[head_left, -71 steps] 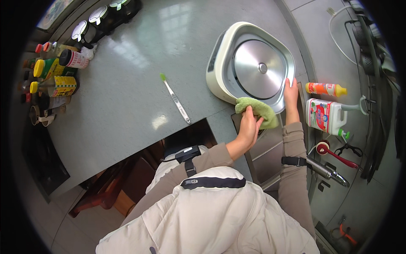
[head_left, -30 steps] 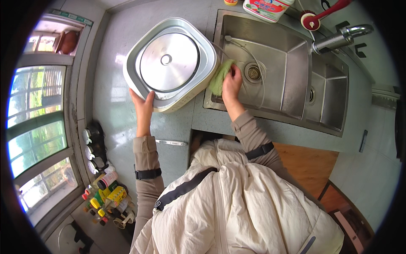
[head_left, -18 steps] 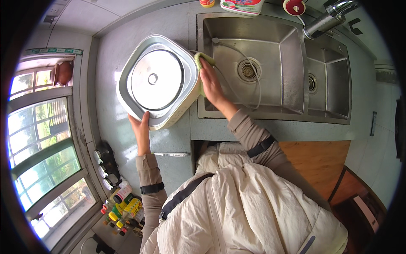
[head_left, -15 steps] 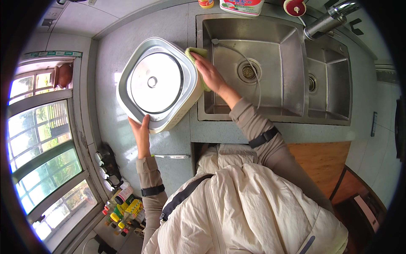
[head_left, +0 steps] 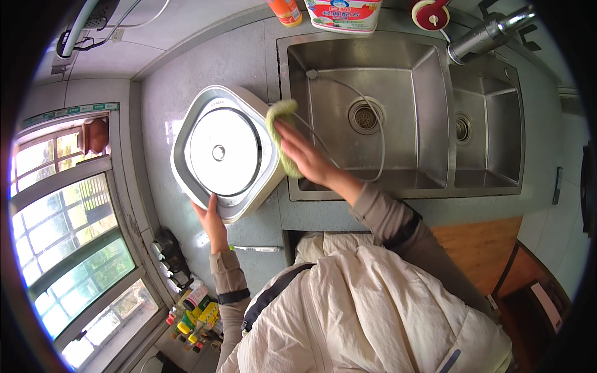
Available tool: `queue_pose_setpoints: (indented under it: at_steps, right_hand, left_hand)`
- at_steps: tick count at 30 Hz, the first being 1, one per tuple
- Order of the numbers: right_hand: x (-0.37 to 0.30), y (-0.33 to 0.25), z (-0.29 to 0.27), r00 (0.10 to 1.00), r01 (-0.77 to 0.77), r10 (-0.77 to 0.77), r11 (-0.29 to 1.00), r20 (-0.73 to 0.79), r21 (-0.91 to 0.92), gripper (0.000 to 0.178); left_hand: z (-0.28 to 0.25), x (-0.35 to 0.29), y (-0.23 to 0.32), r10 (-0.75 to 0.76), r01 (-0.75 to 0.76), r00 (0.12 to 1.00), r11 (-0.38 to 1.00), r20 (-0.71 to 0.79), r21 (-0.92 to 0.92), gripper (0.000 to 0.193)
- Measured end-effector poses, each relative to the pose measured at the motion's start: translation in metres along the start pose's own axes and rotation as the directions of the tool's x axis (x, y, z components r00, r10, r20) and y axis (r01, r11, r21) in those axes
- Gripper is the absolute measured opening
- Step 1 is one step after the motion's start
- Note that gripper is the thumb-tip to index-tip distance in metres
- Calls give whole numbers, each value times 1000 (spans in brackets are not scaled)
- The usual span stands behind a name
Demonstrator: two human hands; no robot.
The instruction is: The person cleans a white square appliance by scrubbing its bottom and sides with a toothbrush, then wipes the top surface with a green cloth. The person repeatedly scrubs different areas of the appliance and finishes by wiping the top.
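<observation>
A white rounded-square appliance point(head_left: 263, 189) sits on the counter left of the sink, a round shiny metal disc point(head_left: 224, 133) with a small central knob facing up. My left hand point(head_left: 211, 222) grips its near edge, thumb on the top rim and fingers down the side. Against its right side my right hand point(head_left: 306, 155) presses a folded light-green cloth point(head_left: 283, 110), fingers fairly straight and laid along it. In the large sink basin a thin grey cord point(head_left: 380, 133) loops from a small pale end toward the cloth, where its further run is hidden.
Right of the appliance is a double steel sink point(head_left: 404, 194) with a faucet point(head_left: 488, 38). An orange bottle point(head_left: 286, 11) and a white-and-red container point(head_left: 344, 17) stand behind it. A slim white tool point(head_left: 258, 248) lies by my left wrist; bottles point(head_left: 198, 314) crowd the lower left.
The appliance sits a little nearer to me, with both hands moving along. More of the cloth shows at its right side. The cord in the basin now bends back toward the appliance.
</observation>
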State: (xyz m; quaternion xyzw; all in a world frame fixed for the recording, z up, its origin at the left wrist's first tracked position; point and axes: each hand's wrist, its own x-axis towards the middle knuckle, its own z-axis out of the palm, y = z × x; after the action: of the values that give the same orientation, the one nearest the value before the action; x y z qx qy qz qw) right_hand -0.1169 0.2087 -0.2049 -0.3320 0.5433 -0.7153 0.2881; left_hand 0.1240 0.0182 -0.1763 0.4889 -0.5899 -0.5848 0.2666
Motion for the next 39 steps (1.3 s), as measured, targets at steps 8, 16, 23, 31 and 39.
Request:
queue_pose_setpoints:
  at_steps: [8,16,23,31,39]
  right_hand:
    - [108,29,-14,965,114,-110,994,238,-3,45]
    - [233,52,10,823,-422,388,906,414,-11,48]
    - [173,53,-14,865,-469,394,856,310,219,45]
    - [117,-33,-21,929,-355,338,928,149,114,44]
    - [115,-120,15,903,-230,260,965,342,-125,47]
  left_hand:
    - [-5,-4,9,56,-63,997,986,49,155,67]
    - [-5,0,10,-36,36,999,998,-4,52,71]
    - [-13,10,13,-247,228,969,907,-8,-355,64]
    - [-33,-9,25,-124,130,988,990,92,-61,59]
    - [-57,-73,54,310,-292,951,917,-24,271,91]
